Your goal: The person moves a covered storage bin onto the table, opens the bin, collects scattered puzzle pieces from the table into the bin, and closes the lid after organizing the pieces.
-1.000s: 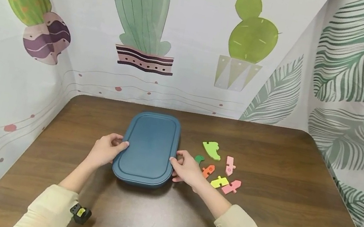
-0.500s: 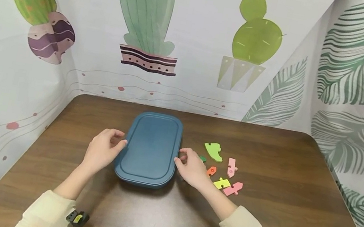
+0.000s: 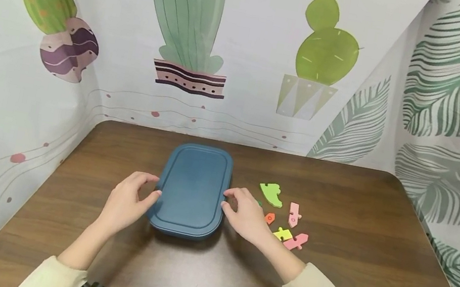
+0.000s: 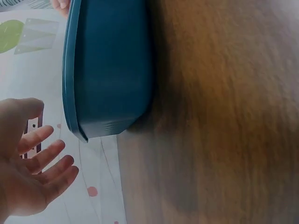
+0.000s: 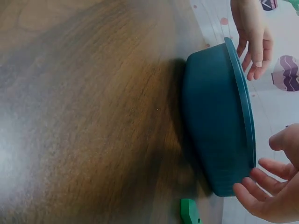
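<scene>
- Flanking the box from the left, the left hand (image 3: 125, 202) sits at the near left edge of the blue lidded box (image 3: 193, 189); its fingers (image 4: 44, 161) are spread and loosely curved, and the wrist view shows a gap between them and the rim — close beside it, holding nothing.
- The blue lidded box stands on the wooden table (image 3: 351, 267), a little left of centre, lid (image 5: 240, 93) on, its long axis running away from the person — so the two long sides face the two hands.
- At the near right edge the right hand (image 3: 247, 214) mirrors the left: fingers (image 5: 261, 184) relaxed and slightly bent, tips just at the lid's rim; whether they touch it I cannot tell, but they grip nothing.
- Both hands lie about equally near the box, each beside the nearer half of its long side.
- Right of the right hand, coloured puzzle pieces lie scattered on the table: a green piece (image 3: 271, 194), a pink piece (image 3: 294, 214), an orange piece (image 3: 269, 218), a yellow piece (image 3: 282, 234), and another pink one (image 3: 297, 241).
</scene>
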{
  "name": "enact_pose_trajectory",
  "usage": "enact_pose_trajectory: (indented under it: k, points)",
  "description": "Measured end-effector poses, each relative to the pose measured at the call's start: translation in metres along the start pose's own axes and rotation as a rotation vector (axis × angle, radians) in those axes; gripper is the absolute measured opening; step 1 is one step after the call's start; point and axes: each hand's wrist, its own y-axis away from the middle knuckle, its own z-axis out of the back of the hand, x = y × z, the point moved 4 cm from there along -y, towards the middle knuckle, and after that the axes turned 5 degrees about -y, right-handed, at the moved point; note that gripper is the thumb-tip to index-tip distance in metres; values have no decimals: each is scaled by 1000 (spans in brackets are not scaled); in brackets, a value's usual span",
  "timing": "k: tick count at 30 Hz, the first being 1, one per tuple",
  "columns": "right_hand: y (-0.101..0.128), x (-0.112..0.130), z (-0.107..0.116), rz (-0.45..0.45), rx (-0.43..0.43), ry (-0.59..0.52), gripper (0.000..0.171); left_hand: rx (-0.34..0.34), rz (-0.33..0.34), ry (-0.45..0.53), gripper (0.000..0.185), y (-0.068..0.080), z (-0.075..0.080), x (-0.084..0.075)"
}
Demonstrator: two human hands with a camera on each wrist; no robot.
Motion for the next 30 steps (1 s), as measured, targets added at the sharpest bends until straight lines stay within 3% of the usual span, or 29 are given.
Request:
enact_pose_trajectory:
  k: [7,21,30]
  points:
    - [6,10,0,131,-16,104,25,-9,-154,4,40,10,-3,-4]
    - [14,28,-4,389,72,254,29,19,-406,-76,48,19,1,-16]
    - [22,34,-8,502,138,324,32,73,-512,-156,55,25,-2,-23]
